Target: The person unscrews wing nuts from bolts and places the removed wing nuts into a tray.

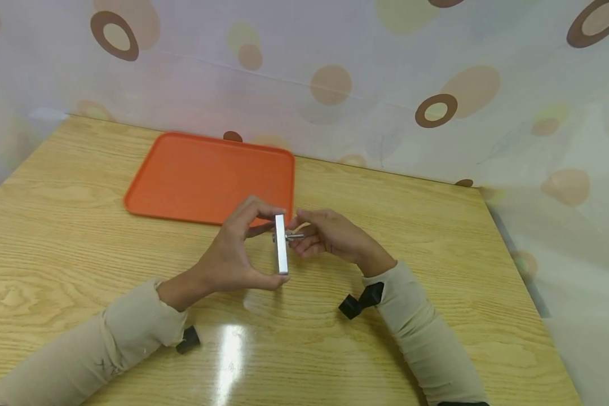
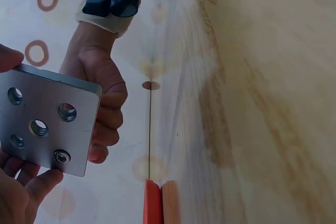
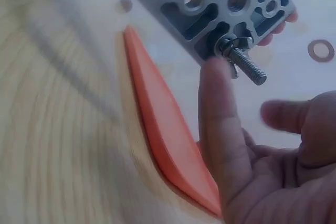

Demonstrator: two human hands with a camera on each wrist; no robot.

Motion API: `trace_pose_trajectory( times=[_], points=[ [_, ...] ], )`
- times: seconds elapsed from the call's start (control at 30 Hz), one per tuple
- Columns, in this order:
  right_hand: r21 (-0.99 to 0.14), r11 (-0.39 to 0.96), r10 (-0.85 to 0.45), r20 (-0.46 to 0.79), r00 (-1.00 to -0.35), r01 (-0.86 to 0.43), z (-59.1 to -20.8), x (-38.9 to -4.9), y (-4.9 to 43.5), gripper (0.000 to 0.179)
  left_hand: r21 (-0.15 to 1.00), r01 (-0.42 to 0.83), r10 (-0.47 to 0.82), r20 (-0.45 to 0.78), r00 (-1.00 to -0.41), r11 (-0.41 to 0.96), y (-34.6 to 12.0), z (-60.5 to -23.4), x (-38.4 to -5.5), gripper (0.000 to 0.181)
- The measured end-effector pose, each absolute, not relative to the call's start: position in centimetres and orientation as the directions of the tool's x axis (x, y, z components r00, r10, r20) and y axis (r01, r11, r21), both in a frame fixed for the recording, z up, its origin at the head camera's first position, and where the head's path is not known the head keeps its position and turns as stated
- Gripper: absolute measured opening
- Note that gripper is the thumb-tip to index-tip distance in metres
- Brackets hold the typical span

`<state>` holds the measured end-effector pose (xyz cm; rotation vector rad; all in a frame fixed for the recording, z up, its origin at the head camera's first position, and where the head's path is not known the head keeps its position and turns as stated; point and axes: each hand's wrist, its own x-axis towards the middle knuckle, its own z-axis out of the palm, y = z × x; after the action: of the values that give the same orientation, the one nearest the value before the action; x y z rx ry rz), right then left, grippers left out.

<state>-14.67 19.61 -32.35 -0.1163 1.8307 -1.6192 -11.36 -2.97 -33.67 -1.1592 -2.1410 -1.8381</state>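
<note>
My left hand [image 1: 225,256] holds a square metal plate [image 1: 281,248] on edge above the table, thumb at the near edge and fingers at the far one. The plate's smooth face, with several round holes, shows in the left wrist view; a socket-head bolt [image 2: 62,156] sits in one corner hole. On the ribbed face, in the right wrist view, the bolt's threaded shank [image 3: 251,69] sticks out through a wing nut [image 3: 242,43]. My right hand [image 1: 337,234] is beside it, its straight index finger [image 3: 218,103] at the wing nut and its thumb apart from the bolt.
An orange tray [image 1: 208,175] lies on the wooden table [image 1: 81,237] toward the back, just beyond the hands. A wall covering with a dot pattern [image 1: 330,84] rises behind the table. Small black blocks [image 1: 360,301] are fixed at the sleeves.
</note>
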Motion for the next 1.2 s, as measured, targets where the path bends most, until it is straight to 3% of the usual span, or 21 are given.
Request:
trace_pose_trajectory(
  times=[0.13, 0.23, 0.7, 1.2],
  points=[
    [-0.847, 0.195, -0.537, -0.514, -0.669, 0.494, -32.70, -14.64, 19.57, 0.032, 0.796, 0.606, 0.482, 0.537, -0.693, -0.015, -2.94, -33.70, -11.35, 0.076],
    [-0.839, 0.182, -0.568, -0.515, -0.642, 0.513, -32.76, -14.48, 19.42, 0.028, 0.791, 0.612, 0.482, 0.543, -0.688, -0.017, -2.90, -33.72, -11.33, 0.076],
    [-0.852, 0.105, -0.578, -0.473, -0.665, 0.514, -32.24, -14.14, 19.23, 0.029, 0.804, 0.594, 0.491, 0.527, -0.694, -0.025, -2.88, -33.69, -11.17, 0.075],
    [-0.870, 0.130, -0.574, -0.458, -0.679, 0.476, -32.11, -14.22, 19.37, 0.026, 0.801, 0.598, 0.480, 0.532, -0.698, -0.018, -2.81, -33.73, -11.19, 0.075]
  ],
)
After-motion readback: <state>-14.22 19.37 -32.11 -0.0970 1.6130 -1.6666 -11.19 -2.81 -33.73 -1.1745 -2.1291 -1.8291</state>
